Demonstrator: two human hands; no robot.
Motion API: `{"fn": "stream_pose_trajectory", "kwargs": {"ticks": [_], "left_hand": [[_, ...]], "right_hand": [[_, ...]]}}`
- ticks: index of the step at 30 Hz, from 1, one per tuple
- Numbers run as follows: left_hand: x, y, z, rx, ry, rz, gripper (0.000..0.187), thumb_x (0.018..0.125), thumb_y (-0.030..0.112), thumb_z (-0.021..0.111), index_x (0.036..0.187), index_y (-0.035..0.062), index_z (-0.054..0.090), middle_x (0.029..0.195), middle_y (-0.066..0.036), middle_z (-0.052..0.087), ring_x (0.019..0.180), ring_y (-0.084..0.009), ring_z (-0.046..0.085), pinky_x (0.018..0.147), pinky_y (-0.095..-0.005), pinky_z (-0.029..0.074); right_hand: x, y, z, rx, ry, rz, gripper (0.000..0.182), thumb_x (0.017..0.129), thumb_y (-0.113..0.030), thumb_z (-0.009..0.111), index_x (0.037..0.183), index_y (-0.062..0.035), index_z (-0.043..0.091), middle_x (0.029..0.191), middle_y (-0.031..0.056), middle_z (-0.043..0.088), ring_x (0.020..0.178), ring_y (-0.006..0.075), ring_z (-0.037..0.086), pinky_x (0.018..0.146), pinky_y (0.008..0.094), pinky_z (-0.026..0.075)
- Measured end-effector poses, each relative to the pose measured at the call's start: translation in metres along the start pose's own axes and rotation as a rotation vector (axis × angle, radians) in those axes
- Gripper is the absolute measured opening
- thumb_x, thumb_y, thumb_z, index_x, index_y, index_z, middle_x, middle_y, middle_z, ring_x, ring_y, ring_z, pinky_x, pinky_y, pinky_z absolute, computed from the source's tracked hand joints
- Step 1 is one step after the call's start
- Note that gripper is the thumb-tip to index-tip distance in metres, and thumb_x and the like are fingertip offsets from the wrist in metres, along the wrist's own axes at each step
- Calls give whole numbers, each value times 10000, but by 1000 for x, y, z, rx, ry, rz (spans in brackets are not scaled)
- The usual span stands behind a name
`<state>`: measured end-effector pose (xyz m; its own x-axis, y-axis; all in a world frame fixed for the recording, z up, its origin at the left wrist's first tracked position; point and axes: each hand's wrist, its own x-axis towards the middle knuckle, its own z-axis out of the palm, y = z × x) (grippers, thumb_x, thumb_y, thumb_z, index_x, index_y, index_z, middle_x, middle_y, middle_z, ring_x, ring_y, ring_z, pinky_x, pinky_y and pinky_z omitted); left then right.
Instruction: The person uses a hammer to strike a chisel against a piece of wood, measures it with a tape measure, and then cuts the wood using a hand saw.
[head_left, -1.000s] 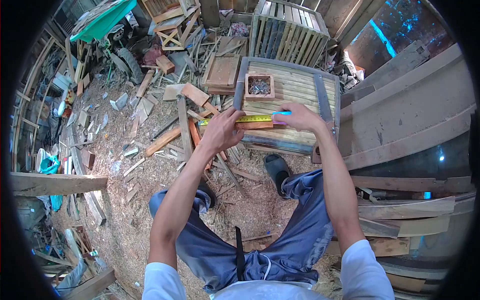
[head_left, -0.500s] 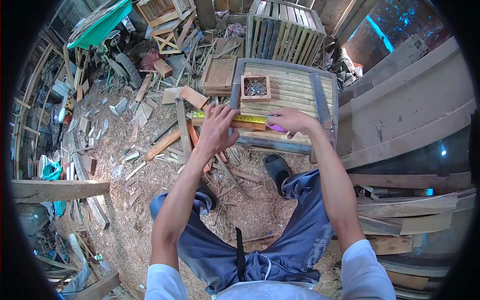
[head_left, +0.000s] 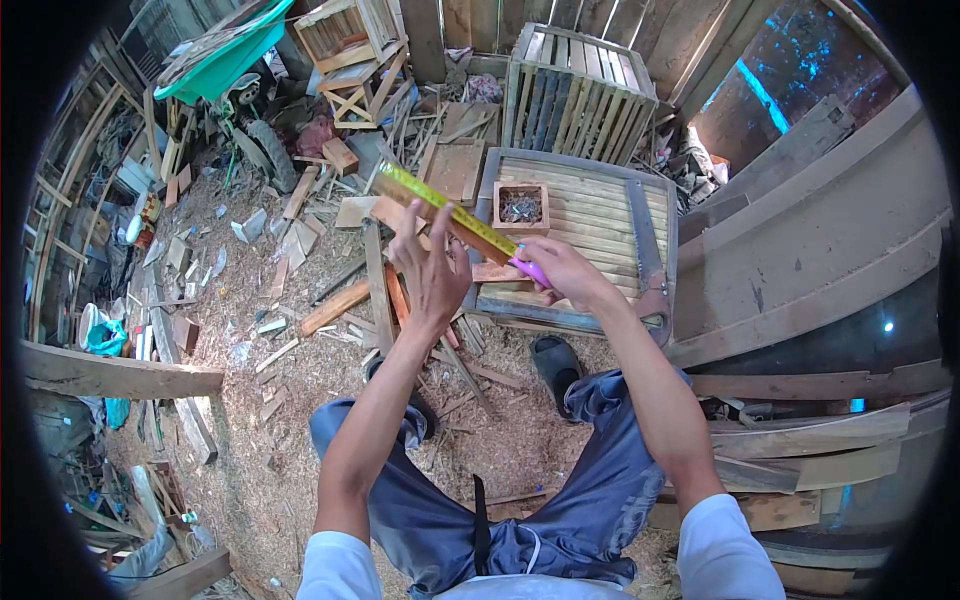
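My right hand [head_left: 562, 270] is closed around a tape measure [head_left: 528, 266] with a pink-purple case. Its yellow blade [head_left: 440, 205] sticks out up and to the left, at a slant. A narrow reddish-brown wood strip [head_left: 487, 240] runs along the underside of the blade, its far part behind my left fingers. My left hand [head_left: 432, 265] is beside the blade with its fingers spread and raised. Below the tape, a short wood piece [head_left: 492, 272] lies at the left edge of the slatted worktop [head_left: 590, 215].
A small wooden box [head_left: 522, 228] of nails or screws and a handsaw [head_left: 645, 235] rest on the worktop. A slatted crate [head_left: 575, 100] stands behind it. Wood offcuts [head_left: 335, 305] litter the shavings-covered floor at left, and boards [head_left: 820, 440] are stacked at right.
The tape blade has swung from lying level across the worktop edge to a slant, far end raised. My left hand has come off it and spread its fingers. The view has shifted slightly.
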<state>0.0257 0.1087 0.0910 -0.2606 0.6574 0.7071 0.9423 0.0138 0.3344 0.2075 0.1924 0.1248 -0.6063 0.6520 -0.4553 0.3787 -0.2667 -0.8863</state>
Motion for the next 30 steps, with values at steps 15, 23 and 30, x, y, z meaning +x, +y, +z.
{"fn": "stream_pose_trajectory", "kwargs": {"ticks": [15,23,30], "left_hand": [[-6,19,23,-1549,-215,-1097,275,900,149,609,1129,7,558,936,-32,599,807,-98,570,713,-260,486],[-4,14,27,-1528,-197,-1137,286,861,132,657,1106,10,575,902,-38,613,796,-114,574,738,-273,476],[3,19,26,-1488,-151,-1104,266,856,143,674,1069,7,593,871,-40,606,777,-113,572,727,-267,463]], "right_hand": [[-7,-1,36,455,63,-21,362,940,-337,474,1232,-124,486,879,-6,525,704,77,496,507,240,476],[13,23,52,455,80,-138,435,958,-374,467,1305,-118,409,971,21,526,788,88,502,558,237,467],[10,22,59,402,146,-208,437,972,-371,453,1314,-102,406,990,34,512,798,97,501,571,239,477]]}}
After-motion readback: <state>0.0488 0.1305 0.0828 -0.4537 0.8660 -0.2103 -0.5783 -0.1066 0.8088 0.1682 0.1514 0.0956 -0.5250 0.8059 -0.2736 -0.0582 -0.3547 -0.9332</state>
